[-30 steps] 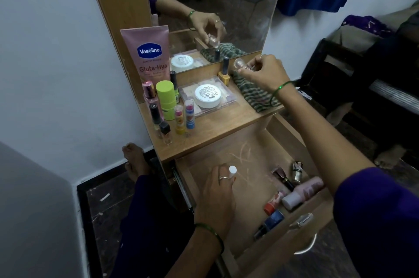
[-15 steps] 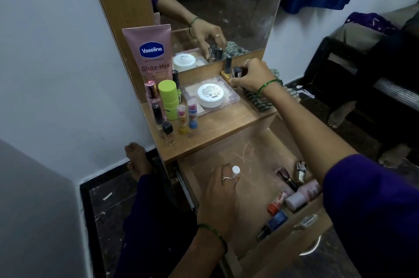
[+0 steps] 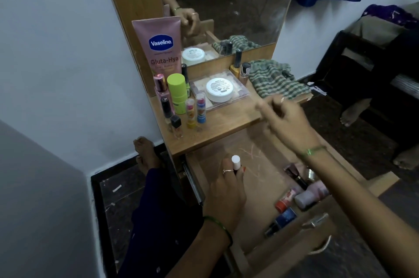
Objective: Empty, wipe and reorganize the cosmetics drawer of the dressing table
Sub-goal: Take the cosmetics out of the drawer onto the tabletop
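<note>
Left hand in open drawer, fingers grasping small white-capped bottle upright. Right hand blurred over counter front edge, fingers loose, holding nothing. Bottles and tubes lie at drawer's right front. On counter: Vaseline tube, white jar on clear box, two nail polishes, striped cloth at right
</note>
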